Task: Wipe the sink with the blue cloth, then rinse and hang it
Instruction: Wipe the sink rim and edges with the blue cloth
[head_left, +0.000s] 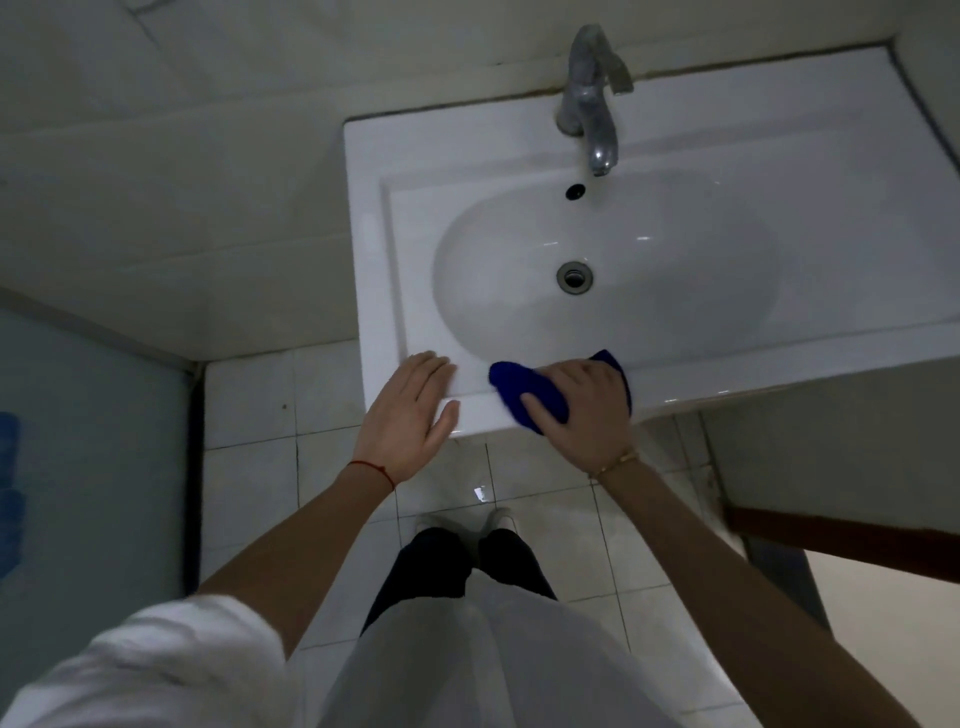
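Note:
A white ceramic sink (405, 249) with an oval bowl fills the upper middle of the head view. Its metal tap (589, 98) stands at the back, and the drain (574, 277) lies in the bowl's centre. On the sink's front rim lies a bunched blue cloth (524, 392). My right hand (579, 405) grips the cloth and presses it onto the rim, thumb curled over its near side. My left hand (410, 410) rests flat on the front left corner of the rim, fingers straight, a short gap from the cloth.
White wall tiles rise behind and to the left of the sink. Pale floor tiles, my legs and shoes show below the rim. A blue-grey panel (78, 441) stands at the left, and a cabinet side with a brown strip (831, 530) sits under the sink's right part.

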